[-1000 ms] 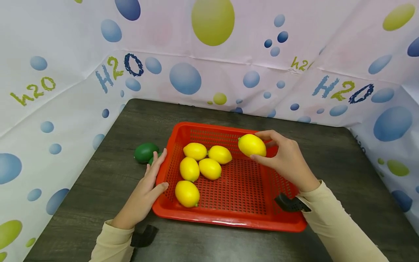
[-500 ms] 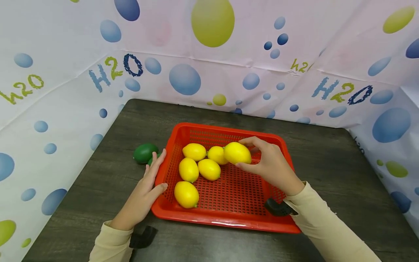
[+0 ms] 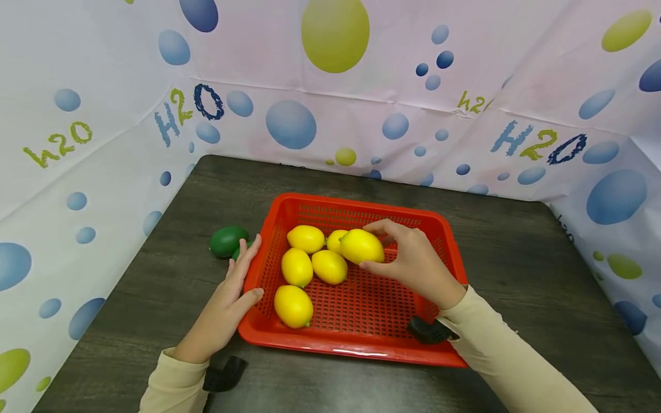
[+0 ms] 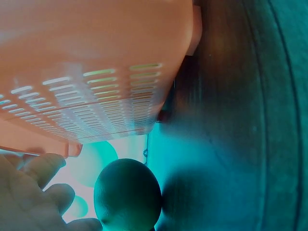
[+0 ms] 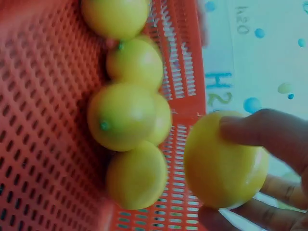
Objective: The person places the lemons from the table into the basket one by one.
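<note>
My right hand (image 3: pixel 420 267) pinches a yellow lemon (image 3: pixel 360 246) between thumb and fingers above the red perforated basket (image 3: pixel 356 351). In the head view this lemon partly covers another lemon (image 3: pixel 334 240) in the basket. The right wrist view shows the held lemon (image 5: pixel 221 161) apart from the group of lemons (image 5: pixel 137 178). Several lemons (image 3: pixel 296 268) lie in the basket's left half. With fingers extended, my left hand (image 3: pixel 222 315) rests against the basket's left rim. Just past its fingertips lies a dark green fruit (image 3: pixel 227 241); a second green fruit (image 3: pixel 237 253) is mostly hidden behind the fingers.
The basket stands on a dark wood-grain table (image 3: pixel 516 252). A white sheet (image 3: pixel 237 46) printed with coloured dots and "H2O" closes off the back and sides. Black straps (image 3: pixel 428 331) sit at both wrists.
My right hand has carried the lemon leftward and slightly down, toward the lemons in the basket. The left hand has stayed at the rim.
</note>
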The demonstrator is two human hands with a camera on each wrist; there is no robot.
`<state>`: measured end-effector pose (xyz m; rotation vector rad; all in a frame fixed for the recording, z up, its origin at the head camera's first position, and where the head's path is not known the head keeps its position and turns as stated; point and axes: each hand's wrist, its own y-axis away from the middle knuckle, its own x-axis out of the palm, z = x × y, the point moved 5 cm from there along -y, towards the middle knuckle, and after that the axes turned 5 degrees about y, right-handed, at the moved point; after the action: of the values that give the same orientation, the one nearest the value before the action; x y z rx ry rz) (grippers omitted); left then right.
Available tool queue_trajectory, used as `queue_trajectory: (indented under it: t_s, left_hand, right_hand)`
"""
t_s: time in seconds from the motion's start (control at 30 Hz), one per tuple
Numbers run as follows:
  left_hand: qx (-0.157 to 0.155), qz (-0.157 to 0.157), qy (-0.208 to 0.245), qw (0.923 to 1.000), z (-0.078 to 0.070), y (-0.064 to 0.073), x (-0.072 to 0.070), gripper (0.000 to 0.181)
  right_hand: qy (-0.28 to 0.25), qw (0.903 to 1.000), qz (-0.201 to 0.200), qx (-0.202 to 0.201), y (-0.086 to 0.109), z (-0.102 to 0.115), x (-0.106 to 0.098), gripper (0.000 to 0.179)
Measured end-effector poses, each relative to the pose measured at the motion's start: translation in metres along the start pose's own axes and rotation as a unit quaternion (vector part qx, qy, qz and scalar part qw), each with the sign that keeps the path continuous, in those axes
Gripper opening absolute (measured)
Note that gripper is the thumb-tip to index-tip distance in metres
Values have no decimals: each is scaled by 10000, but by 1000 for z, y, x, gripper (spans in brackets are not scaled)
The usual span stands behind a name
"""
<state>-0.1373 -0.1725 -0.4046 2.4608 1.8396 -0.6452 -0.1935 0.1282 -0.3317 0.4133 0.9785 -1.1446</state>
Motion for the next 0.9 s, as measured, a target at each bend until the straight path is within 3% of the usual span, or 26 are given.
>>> queue_trajectory:
  t_s: [0.5,0.9]
  left_hand:
    - [-134,-5,44,9999,-1,-1,0,79]
    - [-68,-10,-3,10000,-2,0,1,79]
  right_hand:
    - [494,9970,477,-350,-4,13,18,58]
    - [-17,9880,1429,-587,-3,17,36,52]
